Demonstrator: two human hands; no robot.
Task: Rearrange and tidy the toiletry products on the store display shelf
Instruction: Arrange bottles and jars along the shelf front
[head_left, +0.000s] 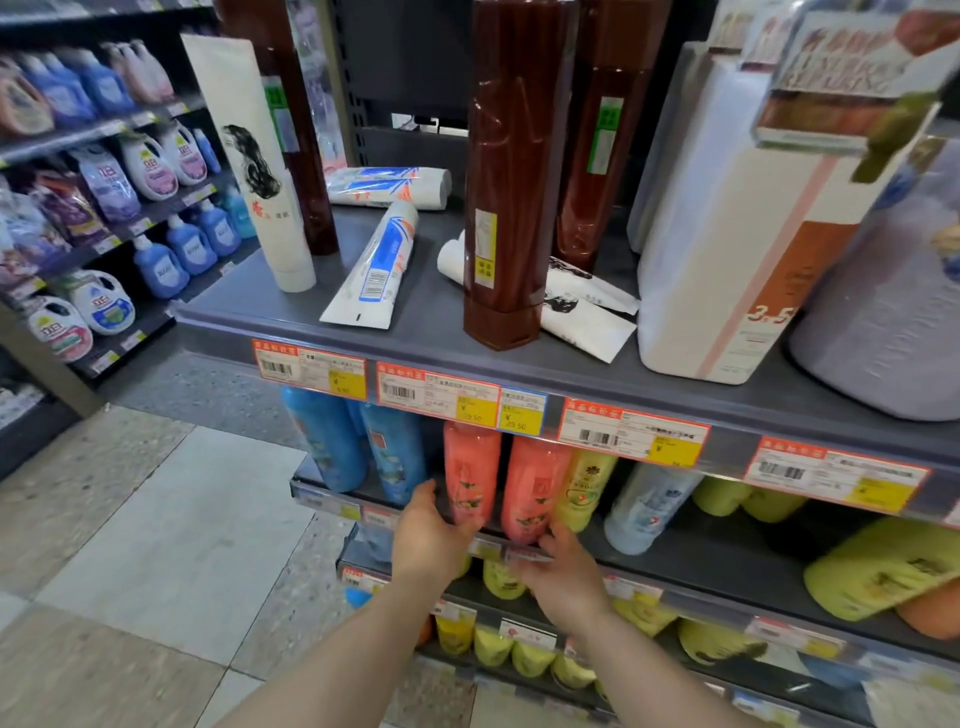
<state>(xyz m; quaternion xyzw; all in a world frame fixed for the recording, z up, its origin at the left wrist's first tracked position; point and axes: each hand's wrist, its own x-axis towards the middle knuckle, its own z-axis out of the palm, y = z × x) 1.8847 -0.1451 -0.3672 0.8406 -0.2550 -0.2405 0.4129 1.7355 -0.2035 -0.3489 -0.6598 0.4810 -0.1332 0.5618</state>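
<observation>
2 coral bottles (471, 470) upright, second shelf (727, 558)

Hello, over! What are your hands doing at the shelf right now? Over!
Left hand open, touching left pink bottle. Right hand open below right pink bottle. Nothing in the way.
</observation>
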